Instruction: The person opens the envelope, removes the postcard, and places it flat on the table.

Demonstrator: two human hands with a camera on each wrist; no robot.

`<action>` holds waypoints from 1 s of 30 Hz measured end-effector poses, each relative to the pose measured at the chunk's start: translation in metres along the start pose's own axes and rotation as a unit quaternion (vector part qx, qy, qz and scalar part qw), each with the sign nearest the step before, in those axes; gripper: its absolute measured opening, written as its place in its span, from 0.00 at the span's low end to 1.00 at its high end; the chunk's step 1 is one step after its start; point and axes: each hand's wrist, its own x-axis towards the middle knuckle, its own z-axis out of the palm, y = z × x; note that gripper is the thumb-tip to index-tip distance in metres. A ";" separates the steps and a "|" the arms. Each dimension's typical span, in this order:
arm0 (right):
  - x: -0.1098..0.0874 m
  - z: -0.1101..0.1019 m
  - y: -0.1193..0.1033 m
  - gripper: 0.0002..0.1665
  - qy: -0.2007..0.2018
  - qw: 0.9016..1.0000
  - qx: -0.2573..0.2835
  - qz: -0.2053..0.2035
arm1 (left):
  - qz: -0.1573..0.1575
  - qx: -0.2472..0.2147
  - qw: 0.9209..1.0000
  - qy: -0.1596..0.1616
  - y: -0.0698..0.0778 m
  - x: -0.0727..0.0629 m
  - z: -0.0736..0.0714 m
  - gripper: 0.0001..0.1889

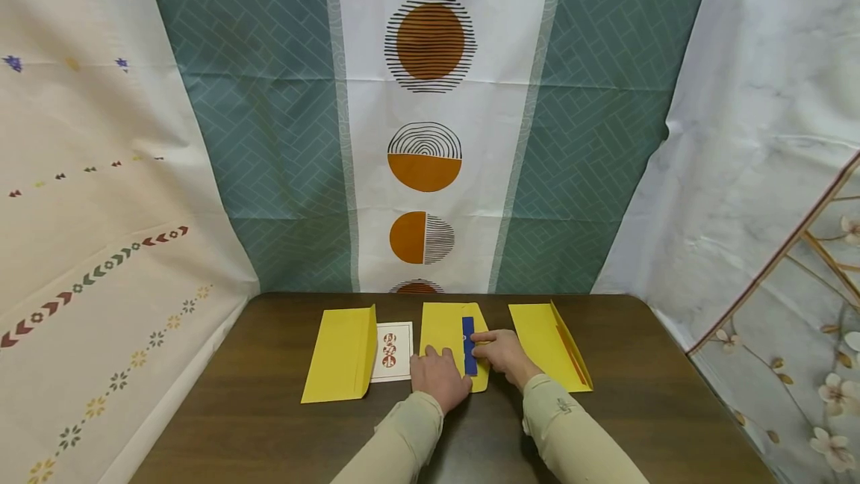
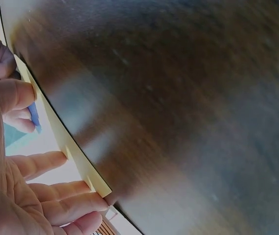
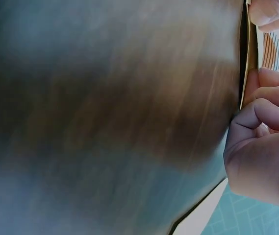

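In the head view, a yellow envelope (image 1: pixel 440 323) lies in the middle of the dark wooden table, with a narrow blue strip (image 1: pixel 469 342) upright along its right part. My left hand (image 1: pixel 440 379) rests on the lower part of this envelope, its fingers spread and nearly straight. The left thumb reaches toward the strip's lower end. From the right, my right hand (image 1: pixel 505 354) touches the strip with its fingertips. Some of its fingers (image 3: pixel 271 115) look bent in the right wrist view. Whether they pinch the strip or only press it is hidden.
Another yellow envelope (image 1: pixel 336 357) lies at the left, beside a white card (image 1: pixel 392 353) with a reddish-brown print. At the right is a third yellow envelope (image 1: pixel 544 342), with a thin orange-red edge showing by its raised side. A patterned cloth (image 1: pixel 430 103) hangs behind the table.
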 end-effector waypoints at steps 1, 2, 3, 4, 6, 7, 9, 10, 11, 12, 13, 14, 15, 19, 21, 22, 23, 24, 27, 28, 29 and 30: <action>-0.001 -0.001 0.000 0.21 0.001 1.000 -0.002 0.004 | 0.000 0.001 1.000 -0.002 0.000 0.000 0.000 0.33; -0.001 -0.003 -0.001 0.21 0.002 1.000 -0.004 0.009 | 0.000 0.004 1.000 -0.004 0.000 0.000 0.000 0.33; -0.002 -0.005 -0.001 0.21 0.002 1.000 -0.008 0.010 | 0.000 0.007 1.000 -0.005 0.000 0.000 0.000 0.34; -0.002 -0.006 0.000 0.21 0.003 1.000 -0.010 0.012 | 0.000 0.011 1.000 -0.005 0.000 0.001 0.000 0.34; -0.003 -0.009 0.001 0.21 0.003 1.000 -0.017 0.010 | 0.001 0.017 1.000 -0.005 0.000 0.001 0.000 0.34; -0.003 -0.011 0.002 0.21 0.004 1.000 -0.021 0.005 | 0.002 0.020 1.000 -0.004 0.000 0.001 0.001 0.34; -0.004 -0.013 0.003 0.22 0.009 1.000 -0.027 0.001 | 0.004 0.027 1.000 -0.003 0.000 0.002 0.002 0.34; -0.004 -0.015 0.004 0.22 0.011 1.000 -0.030 0.000 | 0.005 0.029 1.000 -0.002 0.000 0.002 0.002 0.34; -0.004 -0.016 0.005 0.22 0.013 0.999 -0.034 0.000 | 0.006 0.031 1.000 -0.003 -0.001 0.002 0.003 0.34; -0.004 -0.018 0.006 0.22 0.016 0.999 -0.038 0.000 | 0.007 0.032 0.999 -0.002 -0.001 0.002 0.003 0.34; -0.005 -0.019 0.006 0.22 0.017 0.999 -0.042 0.003 | 0.008 0.034 0.999 -0.002 -0.001 0.002 0.003 0.35; -0.005 -0.021 0.006 0.22 0.018 0.999 -0.045 0.006 | 0.008 0.035 0.999 -0.002 -0.001 0.002 0.003 0.35; -0.005 -0.022 0.007 0.22 0.017 0.999 -0.049 0.006 | 0.009 0.035 0.999 -0.001 -0.001 0.002 0.004 0.35; -0.006 -0.029 0.009 0.22 0.018 0.998 -0.052 0.005 | 0.011 0.037 0.999 -0.003 -0.001 0.003 0.004 0.35; -0.007 -0.034 0.011 0.22 0.025 0.999 -0.048 0.000 | 0.012 0.039 0.999 -0.009 -0.001 0.003 0.003 0.35; -0.008 -0.037 0.012 0.22 0.030 0.998 -0.046 -0.004 | 0.012 0.040 0.999 -0.011 -0.001 0.003 0.003 0.35; -0.009 -0.039 0.014 0.22 0.033 0.999 -0.040 -0.009 | 0.011 0.040 0.999 -0.012 -0.001 0.003 0.002 0.35; -0.009 -0.043 0.015 0.22 0.037 0.999 -0.034 -0.014 | 0.011 0.040 0.999 -0.012 -0.001 0.003 0.003 0.35; -0.010 -0.053 0.020 0.23 0.042 0.999 -0.014 -0.024 | 0.011 0.041 0.999 -0.003 -0.002 0.003 0.003 0.34; -0.011 -0.056 0.022 0.24 0.042 0.999 -0.012 -0.026 | 0.011 0.040 0.999 0.000 -0.002 0.003 0.003 0.34; -0.010 -0.060 0.025 0.24 0.041 0.999 -0.012 -0.025 | 0.012 0.040 0.999 0.002 -0.002 0.003 0.003 0.34; -0.011 -0.064 0.027 0.24 0.043 0.999 -0.015 -0.025 | 0.013 0.039 0.999 0.004 -0.002 0.002 0.003 0.34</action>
